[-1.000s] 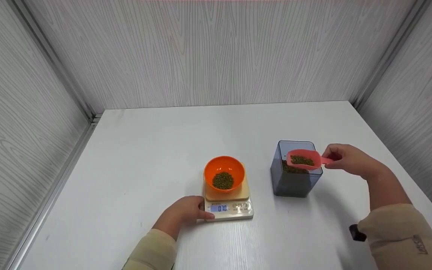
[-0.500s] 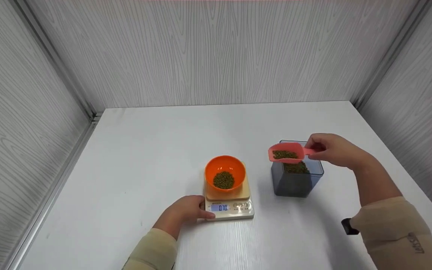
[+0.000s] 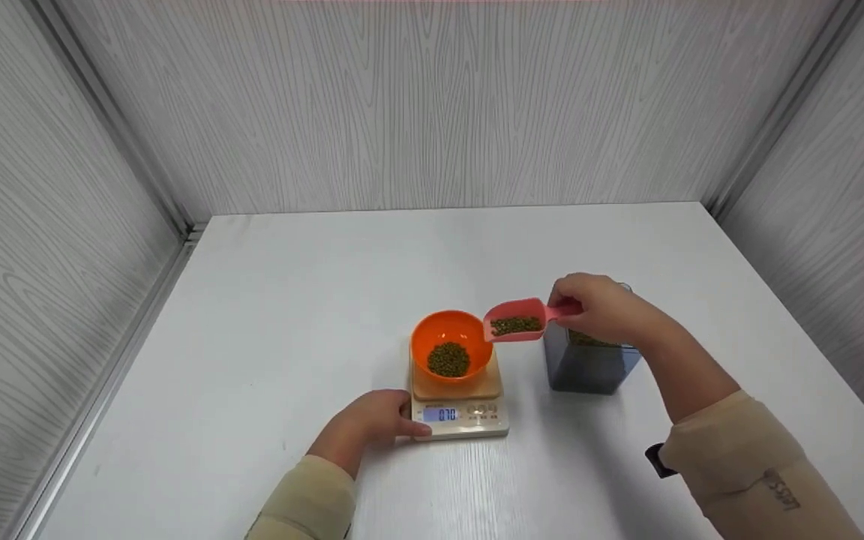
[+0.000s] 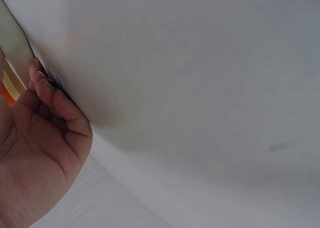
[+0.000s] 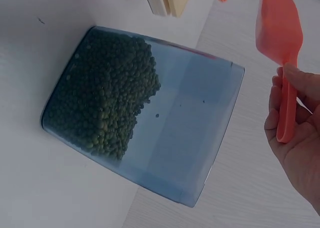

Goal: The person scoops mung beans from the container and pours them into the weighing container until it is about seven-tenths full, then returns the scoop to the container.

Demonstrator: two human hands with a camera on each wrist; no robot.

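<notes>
My right hand grips the handle of a pink scoop, which carries a layer of small green beans that look like mung beans. The scoop's front edge is at the right rim of an orange bowl; whether they touch I cannot tell. A small heap of the same beans lies in the bowl. Under it is a kitchen scale reading 0.70. My left hand holds the scale's left front corner, thumb over the top; in the left wrist view the fingers curl at its side.
A bluish see-through container of beans stands right of the scale, partly hidden under my right hand. In the right wrist view its beans lie banked toward the bottom. Woodgrain panels rise behind and beside the white table.
My right hand has moved left with the loaded scoop, from above the container to the bowl's right rim. The left hand, scale and reading look the same.
</notes>
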